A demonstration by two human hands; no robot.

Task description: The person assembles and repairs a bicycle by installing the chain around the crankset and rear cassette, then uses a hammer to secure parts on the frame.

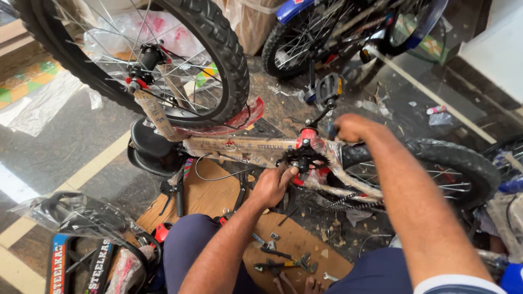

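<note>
- The person is sitting on the floor (71, 136) over an upside-down bike, its frame (239, 148) wrapped in printed paper and plastic film.
- The left hand (272, 185) is gripping the chainring (302, 158) from the near side, fingers curled round its toothed edge, thumb on top.
- The right hand (351, 128) is reaching past the crank (321, 115) at the far side of the red bottom bracket area; its fingers are clenching on something there, but what they are holding is hidden.
- The pedal (328, 88) is sticking up and away at the crank's end, just beyond the right hand.
- The rear wheel (436, 163) is lying to the right, the front wheel (163, 54) rising at far left, the saddle (150, 147) resting on the floor below it.
- Pliers (283, 264) and small loose parts are lying on the cardboard (294, 239) near the person's knees.
- Judging by the grip, the step in hand is seating or tightening the crank and chainring at the bracket, the left hand steadying against rotation.
- The next move seems to call for keeping the chainring from turning while the right hand is working the fastening, and minding the teeth against the fingers.
</note>
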